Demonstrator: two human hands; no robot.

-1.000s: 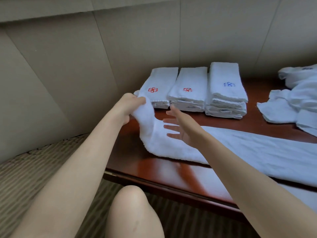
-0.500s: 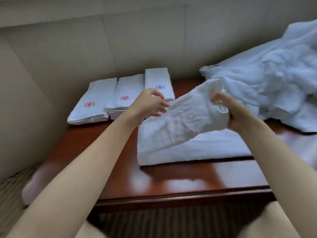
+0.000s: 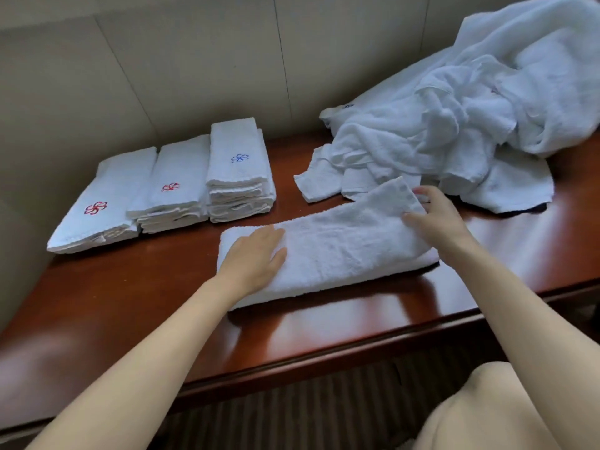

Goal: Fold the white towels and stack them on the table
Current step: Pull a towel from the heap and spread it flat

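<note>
Towel (image 3: pixel 341 251) folded into a long band, flat on table (image 3: pixel 130 303) near its front edge. Left hand (image 3: pixel 253 258) lies flat on the band's 9 o'clock end, fingers straight. Right hand (image 3: pixel 431 216) rests spread on the 3 o'clock end, nothing pinched. Three folded stacks (image 3: pixel 181 186) at 10 o'clock, loose towel pile (image 3: pixel 454 125) at 2 o'clock.
</note>
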